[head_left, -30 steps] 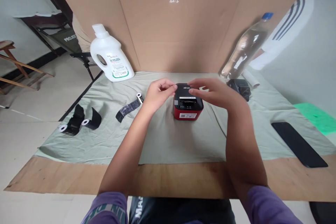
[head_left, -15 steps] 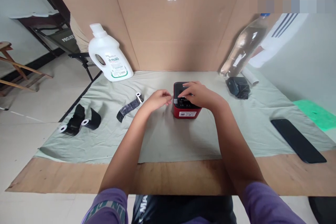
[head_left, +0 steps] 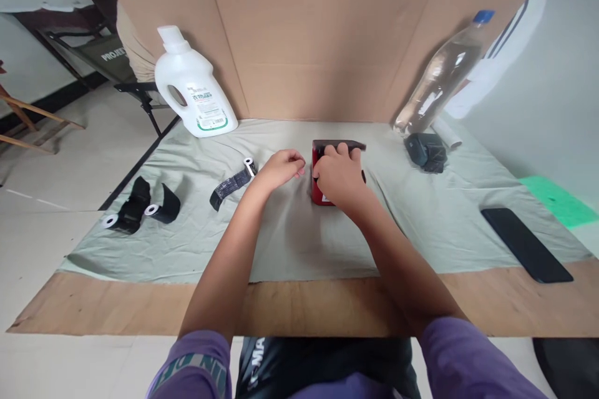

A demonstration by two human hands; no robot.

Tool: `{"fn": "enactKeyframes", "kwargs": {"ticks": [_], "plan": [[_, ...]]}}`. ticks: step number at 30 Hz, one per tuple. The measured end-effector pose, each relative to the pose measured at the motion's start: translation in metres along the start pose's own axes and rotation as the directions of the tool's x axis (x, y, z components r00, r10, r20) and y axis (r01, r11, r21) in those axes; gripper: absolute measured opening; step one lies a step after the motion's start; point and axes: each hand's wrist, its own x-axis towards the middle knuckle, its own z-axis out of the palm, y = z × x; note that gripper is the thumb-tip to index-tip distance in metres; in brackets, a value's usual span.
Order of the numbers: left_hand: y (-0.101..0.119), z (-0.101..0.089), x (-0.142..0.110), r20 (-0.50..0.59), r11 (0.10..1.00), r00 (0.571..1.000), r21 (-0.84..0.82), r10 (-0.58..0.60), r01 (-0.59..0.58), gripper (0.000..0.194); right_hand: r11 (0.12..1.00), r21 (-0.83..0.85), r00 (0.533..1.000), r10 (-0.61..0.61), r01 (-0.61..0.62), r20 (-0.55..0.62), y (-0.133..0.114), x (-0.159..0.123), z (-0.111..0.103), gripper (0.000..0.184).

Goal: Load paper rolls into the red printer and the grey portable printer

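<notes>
A small red box with a black top (head_left: 317, 190) stands on the cloth in front of me. Over its top lies my right hand (head_left: 339, 177), fingers curled across the upper side and thumb at the left edge, hiding most of the box. A black flap-like edge (head_left: 353, 144) shows behind the fingers and juts out to the right. Just left of the box, a small gap away, is my left hand (head_left: 283, 168) with its fingers bent together. Whether anything sits between those fingertips, I cannot make out. Close by on the left lies a partly unrolled black roll (head_left: 233, 184).
Two more black rolls (head_left: 163, 206) lie at the left. A white detergent bottle (head_left: 194, 90) and a clear plastic bottle (head_left: 442, 75) stand before the cardboard wall (head_left: 327, 43). Dark wrapped bundle (head_left: 425, 151), white tube (head_left: 447, 133) and black phone (head_left: 526, 244) are at the right.
My right hand has turned and closed over the box, covering its label and much of its top. The black edge at the back now juts right. My left hand stays beside it.
</notes>
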Motion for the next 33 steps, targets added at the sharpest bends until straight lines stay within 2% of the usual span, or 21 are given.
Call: {"fn": "enactKeyframes", "kwargs": {"ticks": [5,8,11,14,17,19,21,23,25,27,29,33], "plan": [[-0.003,-0.003,0.001,-0.029,0.997,0.997,0.007,0.077,-0.077,0.012,0.992,0.130,0.984,0.023,0.000,-0.178,0.010,-0.011,-0.010,0.037],[-0.002,-0.005,0.002,-0.047,0.994,0.993,0.027,0.109,-0.108,0.013,0.966,0.254,0.944,0.123,-0.043,-0.305,0.030,-0.015,-0.027,0.042],[-0.002,-0.005,0.002,-0.062,0.991,0.991,0.062,0.122,-0.118,0.014,0.931,0.339,0.910,0.252,-0.135,-0.328,0.058,-0.011,-0.038,0.045],[-0.004,-0.002,0.003,-0.078,0.984,0.983,0.075,0.165,-0.159,0.014,0.914,0.354,0.918,0.301,-0.200,-0.259,0.084,0.001,-0.033,0.041],[-0.009,0.006,0.006,-0.077,0.977,0.976,0.079,0.205,-0.199,0.014,0.901,0.404,0.961,0.233,-0.156,-0.147,0.097,0.014,-0.015,0.032],[-0.012,0.011,0.010,-0.070,0.973,0.973,0.092,0.221,-0.214,0.014,0.868,0.487,0.985,0.154,-0.097,-0.079,0.098,0.023,-0.001,0.030],[-0.016,0.016,0.014,-0.061,0.968,0.969,0.094,0.239,-0.232,0.015,0.841,0.541,0.995,0.078,-0.030,-0.067,0.094,0.029,0.011,0.030],[-0.024,0.020,0.020,-0.057,0.967,0.967,0.066,0.249,-0.245,0.014,0.844,0.535,0.998,0.002,0.035,-0.068,0.090,0.034,0.020,0.031],[-0.036,0.025,0.025,-0.085,0.976,0.973,-0.004,0.215,-0.216,0.016,0.874,0.482,0.997,-0.078,0.072,-0.006,0.086,0.040,0.022,0.033],[-0.052,0.032,0.030,-0.150,0.983,0.980,-0.102,0.133,-0.149,0.023,0.922,0.381,0.984,-0.129,0.073,0.123,0.082,0.047,0.019,0.033],[-0.069,0.038,0.034,-0.214,0.979,0.974,-0.175,0.069,-0.108,0.029,0.969,0.243,0.954,-0.123,0.055,0.272,0.076,0.057,0.013,0.032],[-0.089,0.047,0.038,-0.237,0.972,0.968,-0.197,0.080,-0.128,0.033,0.995,0.076,0.864,-0.088,0.058,0.496,0.064,0.076,-0.001,0.032]]}}
